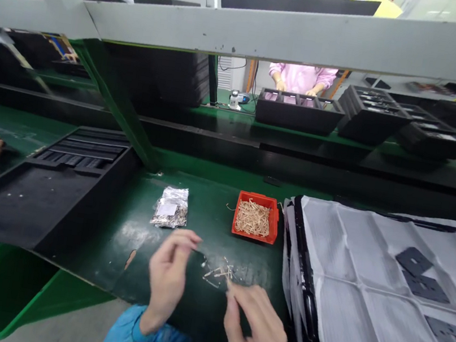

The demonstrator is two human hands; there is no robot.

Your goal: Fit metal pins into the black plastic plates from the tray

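In the head view, the left hand (167, 273) has its thumb and forefinger nearly together, and the grip appears to pinch a thin dark piece (201, 255), too blurred to name. The right hand (258, 330) has its grip closed at the fingertips on a slender tan piece (229, 274), whose long axis runs roughly from 12 to 6 o'clock.

The loose small pieces (210, 282) lie scattered on the table (127, 241) between the two hands: at about 10 o'clock from the right grip, just beside it, and at about 5 o'clock from the left grip, a little farther off. The right hand is nearer. The lowest loose piece points roughly from 10 to 4 o'clock; the others cross at mixed angles.

The red bin (273, 232), holding many tan strips (253, 219), sits near 1 o'clock from the right grip. A clear bag (171, 208) of small parts is at 10 o'clock from the left grip. Farther out, at 3 o'clock from the right grip, is a grey-white covering (342, 325).
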